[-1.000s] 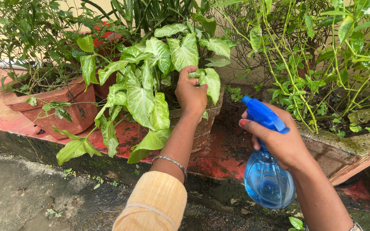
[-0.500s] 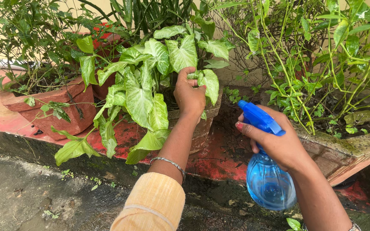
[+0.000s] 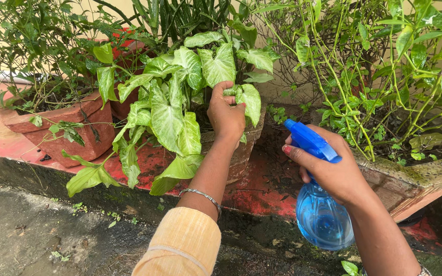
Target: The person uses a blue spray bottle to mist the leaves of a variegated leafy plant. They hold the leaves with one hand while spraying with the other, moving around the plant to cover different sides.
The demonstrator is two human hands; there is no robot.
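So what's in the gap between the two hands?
In the head view, only the red-painted ledge and the rim of the clay pot lie between the left hand, which grips a pale leaf, and the right hand holding the blue spray bottle.

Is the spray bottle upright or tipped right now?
Roughly upright: the spray bottle hangs from the right hand, blue nozzle on top aimed toward the leafy plant.

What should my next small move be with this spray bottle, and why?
Probably squeeze the trigger. Your right hand holds the blue spray bottle with its nozzle pointing toward the pale green leaf that your left hand pinches, so the leaf seems lined up. If the mist falls short, bring the nozzle closer first.
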